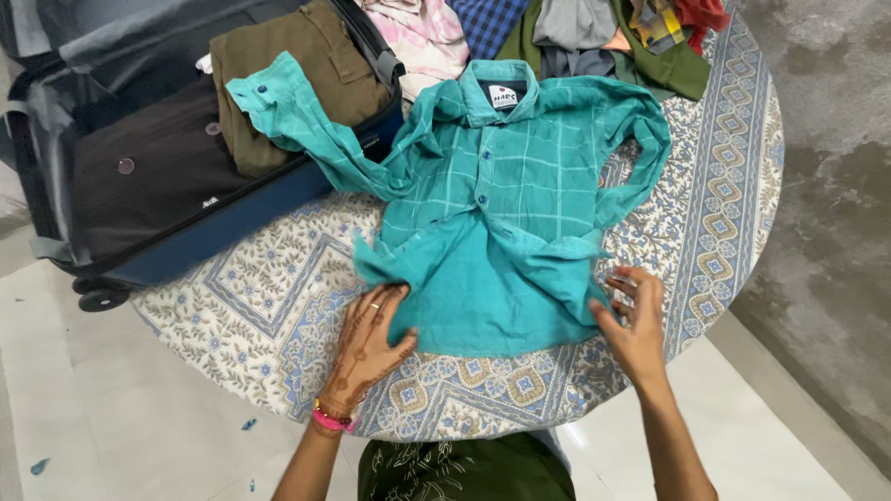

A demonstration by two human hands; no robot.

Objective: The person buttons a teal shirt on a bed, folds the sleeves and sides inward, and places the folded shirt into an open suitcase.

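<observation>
Two hands work at the near edge of a round table with a patterned cloth. Left hand, patterned with henna, pink bangle at wrist, lies flat with fingers spread on the lower left corner of a teal shirt, pressing, not clenched. Right hand sits open at the shirt's lower right edge, fingertips touching the fabric, grasping nothing. Shirt lies face up mid-table, bottom hem folded up, collar far, one sleeve draped over the rim of an open suitcase at far left. Suitcase holds olive trousers and dark garments. Clothes pile beyond the collar.
</observation>
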